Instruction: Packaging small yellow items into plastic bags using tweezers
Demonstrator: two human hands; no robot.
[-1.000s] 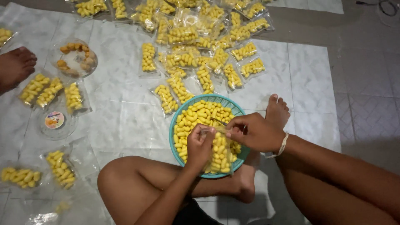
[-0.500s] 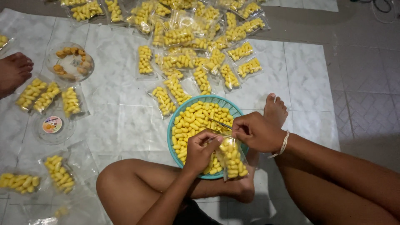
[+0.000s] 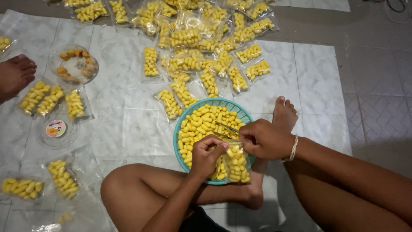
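The clear bag [image 3: 235,163] of yellow snack pieces sits in the head view over the near rim of a teal basket [image 3: 201,104], at about 5 o'clock from the basket's middle. The left hand [image 3: 207,154] pinches the bag's open top at its left corner, fingers curled tight on the plastic. The right hand [image 3: 265,139] grips the top at the right corner and also holds a thin metal utensil [image 3: 227,127], which points toward 10 o'clock over the loose yellow pieces in the basket; what kind of utensil it is cannot be told. A pale bracelet [image 3: 293,148] circles the right wrist. The basket rests on the floor between the person's bent legs, with a bare foot [image 3: 284,113] just beside it at 2 o'clock.

At 12 o'clock from the basket, many filled bags [image 3: 201,38] lie spread on a white marbled floor sheet [image 3: 120,129]. At 9 to 10 o'clock lie a round clear tub [image 3: 74,64] of darker pieces, a round lid [image 3: 56,129] and more filled packs. Another person's foot [image 3: 15,75] shows at the far left edge.
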